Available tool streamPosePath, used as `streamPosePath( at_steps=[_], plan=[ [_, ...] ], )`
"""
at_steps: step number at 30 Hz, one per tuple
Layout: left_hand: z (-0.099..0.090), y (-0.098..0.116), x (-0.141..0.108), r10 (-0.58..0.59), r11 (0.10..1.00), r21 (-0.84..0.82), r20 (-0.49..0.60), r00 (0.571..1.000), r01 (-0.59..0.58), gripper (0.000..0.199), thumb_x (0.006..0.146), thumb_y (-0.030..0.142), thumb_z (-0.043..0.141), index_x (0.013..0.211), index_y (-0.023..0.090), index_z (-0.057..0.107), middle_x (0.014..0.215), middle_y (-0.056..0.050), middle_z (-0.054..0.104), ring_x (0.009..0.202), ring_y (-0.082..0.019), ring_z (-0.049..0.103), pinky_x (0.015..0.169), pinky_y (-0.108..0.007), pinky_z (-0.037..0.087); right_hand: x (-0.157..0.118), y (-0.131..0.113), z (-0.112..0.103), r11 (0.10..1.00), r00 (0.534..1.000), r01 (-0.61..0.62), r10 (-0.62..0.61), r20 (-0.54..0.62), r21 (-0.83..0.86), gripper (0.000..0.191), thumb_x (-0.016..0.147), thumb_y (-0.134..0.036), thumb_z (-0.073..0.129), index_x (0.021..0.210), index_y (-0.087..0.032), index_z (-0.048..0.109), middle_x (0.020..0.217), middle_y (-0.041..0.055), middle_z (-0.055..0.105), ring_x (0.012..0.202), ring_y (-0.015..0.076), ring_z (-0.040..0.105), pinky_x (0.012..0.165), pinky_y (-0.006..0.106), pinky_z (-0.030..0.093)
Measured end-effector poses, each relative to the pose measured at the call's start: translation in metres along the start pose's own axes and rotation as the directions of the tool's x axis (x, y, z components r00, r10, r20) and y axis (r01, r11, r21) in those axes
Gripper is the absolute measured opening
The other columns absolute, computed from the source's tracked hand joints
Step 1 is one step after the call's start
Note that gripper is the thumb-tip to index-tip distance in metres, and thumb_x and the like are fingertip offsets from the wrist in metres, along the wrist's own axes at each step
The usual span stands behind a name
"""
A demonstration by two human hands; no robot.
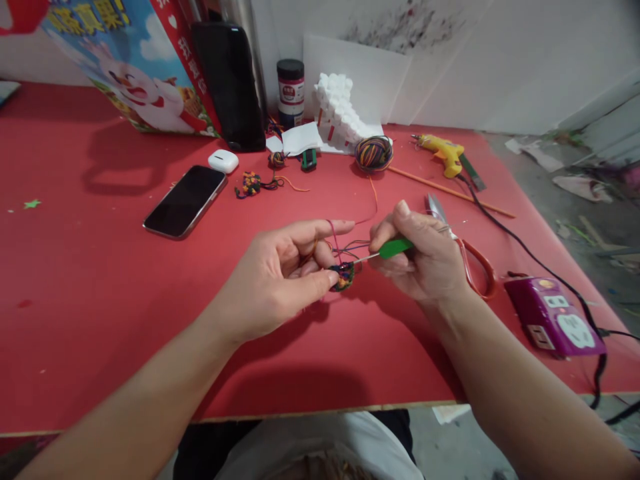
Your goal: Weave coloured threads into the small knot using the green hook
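Between thumb and fingers, my left hand pinches a small multicoloured crochet piece. A strand of yarn loops over its raised index finger and runs back to a variegated yarn ball. My right hand is closed around a crochet hook with a green handle. The metal shaft of the hook points left, its tip at the upper edge of the crochet piece. Loose yarn ends hang between the two hands. Whether a loop sits on the hook is too small to tell.
Red-handled scissors lie beside my right wrist, near a purple power socket. Behind are a yellow glue gun, a wooden stick, and another crochet piece. A phone and white earbud case lie left.
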State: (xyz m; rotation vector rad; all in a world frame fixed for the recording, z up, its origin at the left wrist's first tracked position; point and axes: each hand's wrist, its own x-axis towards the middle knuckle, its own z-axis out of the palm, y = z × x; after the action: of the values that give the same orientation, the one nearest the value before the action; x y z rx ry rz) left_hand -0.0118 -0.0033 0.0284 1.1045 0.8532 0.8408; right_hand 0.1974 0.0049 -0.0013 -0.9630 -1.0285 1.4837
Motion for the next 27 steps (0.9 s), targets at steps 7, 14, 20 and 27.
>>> streamPosePath(
  at_steps=[7,14,20,27],
  plan=[
    [0.0,0.001,0.0,0.012,1.0,0.025,-0.004,1.0,-0.012,0.047,0.073,0.006,0.08,0.119,0.015,0.08,0.072,0.003,0.067,0.057,-0.009,0.06,0.052,-0.021,0.049,-0.002,0.0,0.0,0.998,0.999,0.031,-0.032,-0.034,-0.054,0.057,0.082,-0.068,0.085,0.06,-0.018,0.073,0.041,-0.0055,0.042,0.034,0.0048,0.028,0.037,0.024,0.018],
    [-0.002,-0.004,0.001,0.037,0.992,0.12,-0.035,0.999,-0.032,0.052,0.074,0.008,0.079,0.126,0.015,0.079,0.075,0.002,0.066,0.059,-0.01,0.058,0.054,-0.022,0.048,-0.005,-0.004,0.002,0.99,0.994,0.064,-0.074,-0.08,-0.127,0.056,0.083,-0.069,0.084,0.059,-0.019,0.073,0.041,-0.0044,0.043,0.035,0.006,0.031,0.037,0.025,0.017],
    [-0.001,-0.007,0.002,0.103,0.944,0.322,-0.08,0.991,-0.072,0.05,0.078,0.011,0.076,0.128,0.015,0.08,0.076,0.001,0.063,0.066,-0.012,0.059,0.058,-0.024,0.046,-0.009,-0.003,0.003,0.952,0.971,0.182,-0.213,-0.106,-0.245,0.05,0.088,-0.064,0.082,0.064,-0.021,0.079,0.049,0.0009,0.06,0.04,0.009,0.043,0.04,0.026,0.026],
    [0.0,-0.016,0.005,0.139,0.898,0.435,-0.156,0.978,-0.058,0.049,0.08,0.016,0.076,0.129,0.014,0.078,0.08,0.001,0.062,0.068,-0.012,0.056,0.067,-0.028,0.049,-0.021,-0.002,0.011,0.81,0.922,0.305,-0.382,-0.057,-0.502,0.047,0.101,-0.057,0.07,0.07,-0.024,0.081,0.055,0.001,0.064,0.046,0.0116,0.052,0.049,0.029,0.042]
  ],
)
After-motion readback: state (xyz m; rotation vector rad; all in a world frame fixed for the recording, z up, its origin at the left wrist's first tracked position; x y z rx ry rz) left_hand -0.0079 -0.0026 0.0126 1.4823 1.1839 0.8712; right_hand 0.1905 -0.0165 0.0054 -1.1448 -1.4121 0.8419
